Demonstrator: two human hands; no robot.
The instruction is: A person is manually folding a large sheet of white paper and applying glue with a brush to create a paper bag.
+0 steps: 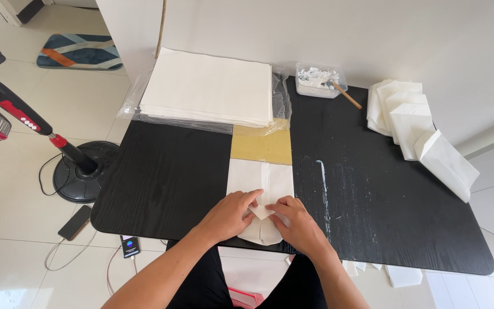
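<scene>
Hands: both rest on a white folded paper piece (260,194) at the near edge of the black table (167,183).
Left hand (229,214): lies palm down on the lower left part of the paper, fingers stretched flat toward the middle, pressing rather than clasping anything.
Right hand (296,224): lies on the lower right part, fingers bent inward, its fingertips (274,216) pinching a small triangular flap (261,212) of the same paper.
Paper piece: long and narrow, with a seam running down its centre; its near end hangs just over the table edge, and its far end touches a tan board (261,146).
Tan board: lies flat between the paper piece and the paper stack, partly under clear plastic.
Paper stack (210,86): a thick pile of white sheets on clear plastic wrap at the far left of the table.
Paste tub (318,80): a clear container with white paste and a wooden stick (347,95) leaning out, at the far edge.
Finished bags (410,117): several white folded bags overlapping at the far right of the table, well apart from the hands.
Table surface: a white smear streaks it just right of the paper piece.
Floor: a standing fan (81,166) to the left, with two phones (75,222) on cables near it.
</scene>
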